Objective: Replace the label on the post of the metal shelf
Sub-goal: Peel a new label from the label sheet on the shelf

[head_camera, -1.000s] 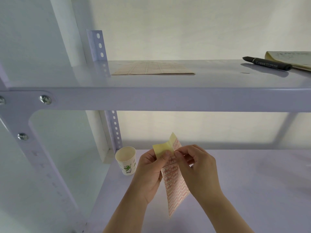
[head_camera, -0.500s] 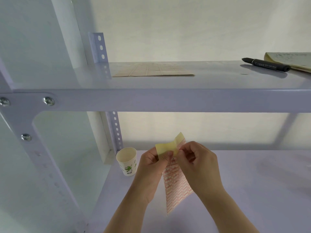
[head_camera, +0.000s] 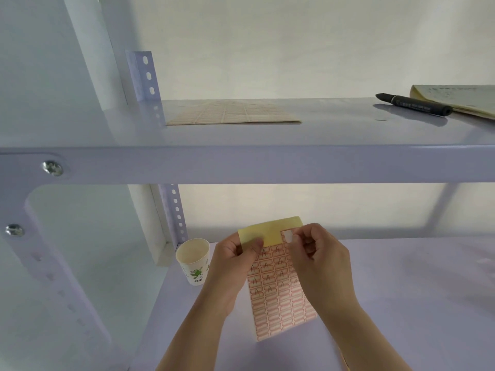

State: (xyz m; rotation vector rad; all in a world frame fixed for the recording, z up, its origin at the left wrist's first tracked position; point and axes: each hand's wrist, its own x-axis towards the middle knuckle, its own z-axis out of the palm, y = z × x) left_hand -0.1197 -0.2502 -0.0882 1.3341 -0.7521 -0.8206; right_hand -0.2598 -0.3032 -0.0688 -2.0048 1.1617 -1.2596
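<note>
Label [head_camera: 287, 236], a small white sticker, sat pinched between the right hand's [head_camera: 318, 259] thumb and forefinger at the top edge of the label sheet [head_camera: 278, 295], seemingly peeled clear of its backing. The left hand [head_camera: 235, 266] gripped the sheet at its folded-over yellow top, thumb pressed on the fold. Both hands hovered over the lower shelf [head_camera: 401, 303], at six o'clock in view. Such a sticker looked feather-light, limp and tacky; it would likely curl or stick to skin, so holding it by one bare corner seemed wisest. A paper cup [head_camera: 193, 259] stood at nine o'clock from the hands, beside the rear post [head_camera: 175, 212]. A marker [head_camera: 413, 104] lay at two o'clock on the upper shelf.
</note>
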